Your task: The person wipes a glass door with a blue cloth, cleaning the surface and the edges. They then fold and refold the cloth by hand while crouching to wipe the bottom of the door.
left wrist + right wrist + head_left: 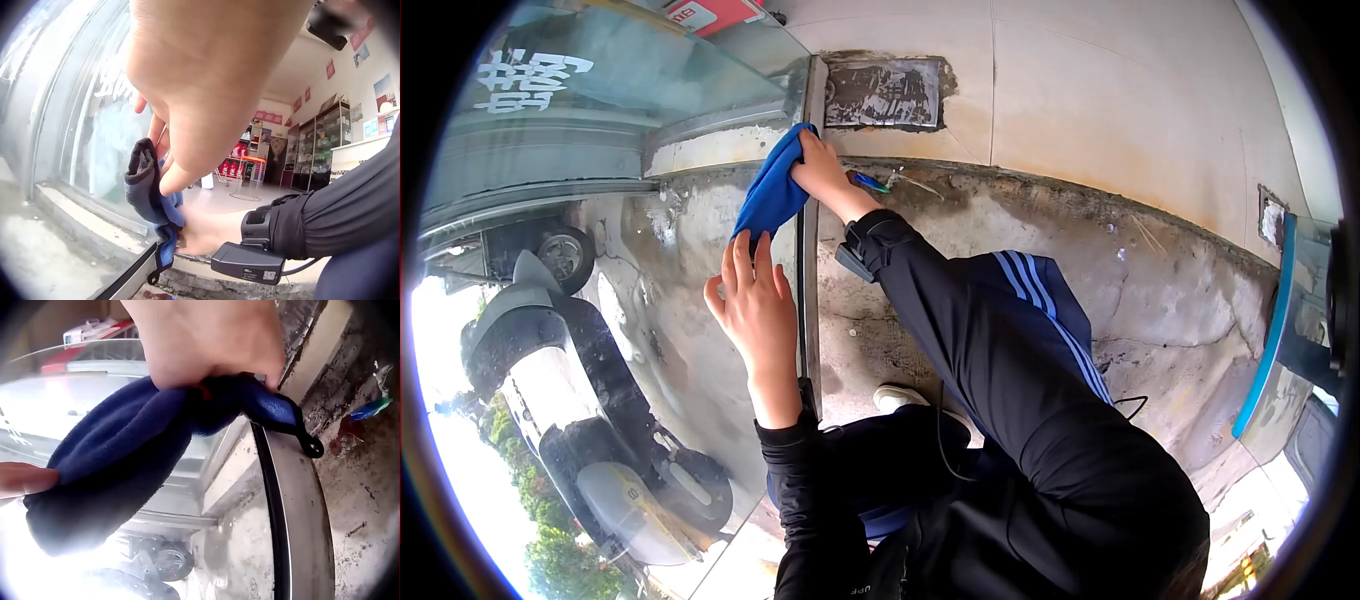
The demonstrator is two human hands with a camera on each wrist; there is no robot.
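Note:
A blue towel-like cloth [772, 190] with a dark edging hangs stretched between both hands beside the upright edge of the glass door [812, 100]. My right hand [825, 178] grips its bunched upper end right at that edge. A short tail with a black loop [312, 447] sticks out past the right fingers in the right wrist view. My left hand [755, 315] pinches the lower end between thumb and fingers, as the left wrist view shows. Part of the right fingers is hidden behind the cloth in the right wrist view.
A grey and black scooter [580, 410] stands beyond the glass at left. Worn concrete floor [1160, 270] lies below, with a small blue-green wrapper [868, 182] by the step. A metal plate [885, 93] is set in the pale tiles. Inside are shelves [322, 150].

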